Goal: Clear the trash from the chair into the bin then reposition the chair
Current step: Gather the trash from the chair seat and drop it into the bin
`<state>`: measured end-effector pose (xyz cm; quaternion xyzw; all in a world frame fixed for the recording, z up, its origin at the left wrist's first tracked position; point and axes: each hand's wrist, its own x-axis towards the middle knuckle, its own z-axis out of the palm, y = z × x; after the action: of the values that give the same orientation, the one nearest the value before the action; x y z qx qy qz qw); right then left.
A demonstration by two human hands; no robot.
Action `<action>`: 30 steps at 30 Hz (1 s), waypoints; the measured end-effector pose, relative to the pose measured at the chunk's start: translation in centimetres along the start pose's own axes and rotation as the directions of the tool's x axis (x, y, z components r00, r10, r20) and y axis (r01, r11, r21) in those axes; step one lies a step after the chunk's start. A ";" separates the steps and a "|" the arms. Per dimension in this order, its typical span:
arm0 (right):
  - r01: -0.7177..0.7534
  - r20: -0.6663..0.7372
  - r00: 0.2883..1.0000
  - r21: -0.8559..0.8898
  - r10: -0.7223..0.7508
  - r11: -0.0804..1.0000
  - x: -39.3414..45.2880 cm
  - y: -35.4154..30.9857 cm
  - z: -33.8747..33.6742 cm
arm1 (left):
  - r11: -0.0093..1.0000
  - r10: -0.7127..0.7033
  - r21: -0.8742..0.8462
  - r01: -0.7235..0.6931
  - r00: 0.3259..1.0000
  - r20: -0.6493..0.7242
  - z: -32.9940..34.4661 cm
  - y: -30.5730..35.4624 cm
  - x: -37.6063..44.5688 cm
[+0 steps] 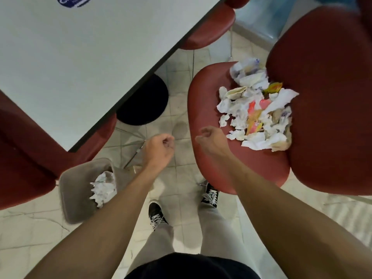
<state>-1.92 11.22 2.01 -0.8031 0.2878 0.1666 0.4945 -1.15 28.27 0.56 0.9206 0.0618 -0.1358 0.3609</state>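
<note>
A red chair [211, 109] stands at the right, its seat heaped with crumpled white paper and orange wrappers, the trash pile [259, 109]. A grey bin [80, 198] sits on the floor at lower left with crumpled white paper [103, 187] inside. My left hand [159, 148] hovers over the floor between bin and chair, fingers loosely curled, holding nothing. My right hand [211, 139] hangs over the seat's front edge, just left of the trash pile, fingers loosely curled and empty.
A white table [80, 57] fills the upper left, with a black round base [145, 101] under it. More red chairs stand at the left [24, 158] and top [211, 27]. The red backrest [326, 97] rises at right. My feet stand on tiled floor [181, 190].
</note>
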 end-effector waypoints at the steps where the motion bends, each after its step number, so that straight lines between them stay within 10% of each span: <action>1: -0.011 -0.016 1.000 0.019 0.012 1.000 0.6 0.7 -1.2 | 1.000 0.024 0.009 -0.024 0.999 0.021 1.0 1.0 0.5; 16: -0.285 -0.202 0.942 -0.059 0.268 0.957 9.7 15.1 -15.6 | 0.964 0.217 0.068 -0.258 0.906 0.363 20.1 12.7 6.5; 30: -0.331 -0.081 0.944 -0.179 0.321 0.927 15.7 23.6 -17.5 | 0.841 0.262 0.162 -0.517 0.650 0.713 35.1 15.3 10.0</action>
<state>-4.84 -17.17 -15.17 -0.7915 0.4121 0.2532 0.3735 4.45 -6.71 -17.11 0.8493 -0.2992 -0.3814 0.2089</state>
